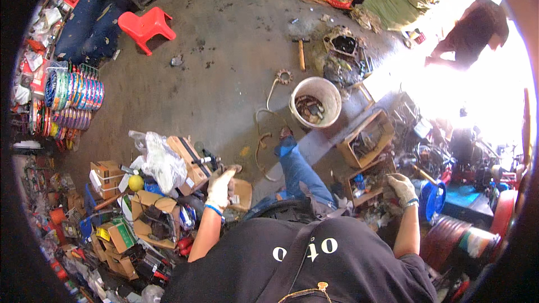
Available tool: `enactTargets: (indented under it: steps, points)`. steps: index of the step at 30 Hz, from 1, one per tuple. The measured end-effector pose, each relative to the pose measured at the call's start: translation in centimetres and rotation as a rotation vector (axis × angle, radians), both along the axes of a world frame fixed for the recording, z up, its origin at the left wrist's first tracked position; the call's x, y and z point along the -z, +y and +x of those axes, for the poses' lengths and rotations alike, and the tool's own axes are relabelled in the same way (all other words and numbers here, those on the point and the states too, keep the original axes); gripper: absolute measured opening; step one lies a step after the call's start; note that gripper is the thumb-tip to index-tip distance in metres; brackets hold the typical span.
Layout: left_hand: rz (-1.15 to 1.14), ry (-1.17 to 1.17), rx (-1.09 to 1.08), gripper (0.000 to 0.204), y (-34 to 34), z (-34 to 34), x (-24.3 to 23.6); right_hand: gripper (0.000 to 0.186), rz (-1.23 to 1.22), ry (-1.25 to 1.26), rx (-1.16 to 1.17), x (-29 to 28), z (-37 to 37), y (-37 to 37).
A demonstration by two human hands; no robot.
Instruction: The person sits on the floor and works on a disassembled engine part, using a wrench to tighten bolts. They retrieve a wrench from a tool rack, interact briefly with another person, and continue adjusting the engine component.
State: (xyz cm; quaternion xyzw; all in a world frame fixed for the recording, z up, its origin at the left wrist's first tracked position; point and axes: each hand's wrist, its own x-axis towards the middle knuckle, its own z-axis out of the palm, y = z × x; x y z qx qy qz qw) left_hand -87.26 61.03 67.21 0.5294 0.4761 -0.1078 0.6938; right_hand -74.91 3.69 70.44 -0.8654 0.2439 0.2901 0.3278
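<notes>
My left hand (221, 188), in a pale work glove with dark, soiled fingertips, is raised beside an opened cardboard box (188, 163). Its fingers bend loosely apart, and I make out nothing in them. On the other side, my right hand (402, 189) wears a matching glove and hangs near a blue round container (431, 200). Those fingers curve loosely with nothing visible between them. Ahead of my foot stands a dirty white bucket (298, 91) with dark metal parts inside. A hammer (301, 56) with a wooden handle lies beyond it.
A red plastic chair (147, 27) stands far left, above stacked colourful coils (76, 90). Cardboard boxes and clutter crowd my left. Wooden crates (365, 140) and machine parts fill my right. A cord (258, 129) curls on the floor. Another person (471, 31) bends in bright light.
</notes>
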Motion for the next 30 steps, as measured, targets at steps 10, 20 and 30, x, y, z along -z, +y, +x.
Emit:
enactTargets:
  steps: [10,20,30]
  points:
    - [-0.091,0.149,-0.043,0.023,11.8,10.9,10.2,0.046,-0.078,0.100,0.020,0.3,18.5,10.0]
    - [0.049,0.313,0.143,0.028,19.2,28.1,17.4,0.034,-0.089,-0.025,-0.066,2.2,34.6,14.4]
    - [0.329,0.319,0.439,0.031,38.9,42.9,18.4,0.044,-0.399,0.224,-0.652,7.6,39.5,24.3]
